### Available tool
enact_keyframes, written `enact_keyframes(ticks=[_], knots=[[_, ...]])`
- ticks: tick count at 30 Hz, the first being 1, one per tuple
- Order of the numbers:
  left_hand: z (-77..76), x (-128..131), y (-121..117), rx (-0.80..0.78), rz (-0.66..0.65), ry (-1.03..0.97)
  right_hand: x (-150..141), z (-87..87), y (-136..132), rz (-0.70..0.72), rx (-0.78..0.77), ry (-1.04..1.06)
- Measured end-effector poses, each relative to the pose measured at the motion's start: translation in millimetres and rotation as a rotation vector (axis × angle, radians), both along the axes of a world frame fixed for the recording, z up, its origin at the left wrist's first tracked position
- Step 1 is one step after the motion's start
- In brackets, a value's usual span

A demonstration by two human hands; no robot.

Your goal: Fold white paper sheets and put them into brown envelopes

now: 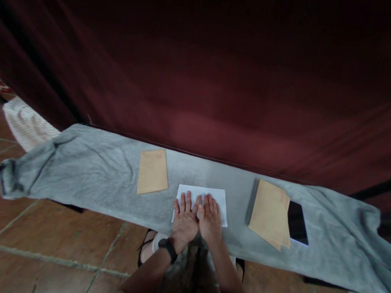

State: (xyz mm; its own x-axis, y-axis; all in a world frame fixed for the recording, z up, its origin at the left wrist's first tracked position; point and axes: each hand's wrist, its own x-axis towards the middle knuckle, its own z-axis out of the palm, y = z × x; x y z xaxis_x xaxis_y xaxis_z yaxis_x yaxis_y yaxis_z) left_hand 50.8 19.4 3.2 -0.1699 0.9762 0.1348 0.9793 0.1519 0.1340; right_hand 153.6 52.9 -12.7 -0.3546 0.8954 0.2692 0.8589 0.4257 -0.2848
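A white sheet of paper (219, 197) lies flat on the grey cloth (99, 175) that covers a long narrow table. My left hand (185, 218) rests on the sheet's near left part, fingers stretched out flat, a dark band on the wrist. Beside it, touching, my right hand (210, 218) presses the sheet's middle with fingers spread flat too. Neither hand holds anything.
A brown envelope (153, 171) lies left of the sheet. To the right sits a stack of brown envelopes (270, 212), with a dark tablet or phone (297, 223) partly under its right edge. A dark red curtain (207, 78) hangs behind the table. Tiled floor lies below.
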Motion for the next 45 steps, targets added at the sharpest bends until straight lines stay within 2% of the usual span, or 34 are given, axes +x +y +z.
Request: enact_keyframes(ticks=[3, 7, 11, 15, 17, 19, 20, 23, 26, 29, 34, 36, 41, 43, 45], knots=[[4.7, -6, -1, -0.011, -0.013, -0.007, 14, -5.0, -6, -0.037, 0.032, -0.039], [3.3, -26, -3, -0.018, -0.06, 0.016, 36, -7.0, -13, -0.086, 0.056, -0.069], [0.8, -52, -8, 0.022, -0.053, 0.049, 63, -7.2, -21, -0.11, 0.064, -0.082], [6.3, -68, -13, 0.053, -0.007, 0.065, 79, -6.7, -28, -0.119, 0.054, -0.1], [11.8, -61, -15, 0.097, 0.041, 0.062, 79, -6.3, -30, -0.132, 0.053, -0.1], [15.8, -41, -18, 0.139, 0.022, 0.043, 78, -5.9, -31, -0.145, 0.054, -0.098], [16.3, -27, -20, 0.144, -0.032, 0.026, 77, -5.6, -31, -0.147, 0.053, -0.098], [11.4, 18, -29, 0.075, -0.373, -0.018, 77, -4.4, -31, -0.133, 0.042, -0.104], [4.0, 40, -39, 0.034, -0.448, -0.03, 79, -3.1, -32, -0.107, 0.034, -0.105], [1.9, 24, -47, 0.033, -0.47, 0.0, 79, -2.7, -31, -0.106, 0.038, -0.104], [1.4, -37, -61, 0.108, -0.43, 0.053, 80, -5.7, -31, -0.108, 0.065, -0.11], [-0.7, -54, -66, 0.132, -0.404, 0.068, 80, -6.6, -31, -0.1, 0.084, -0.093], [-0.7, -62, -72, 0.128, -0.409, 0.078, 59, 1.5, -35, -0.162, 0.145, 0.014], [2.4, -60, -73, 0.111, -0.43, 0.081, 43, 6.7, -39, -0.076, 0.118, 0.04], [6.0, -60, -73, 0.084, -0.448, 0.082, 29, 9.6, -46, 0.086, 0.066, 0.032]])
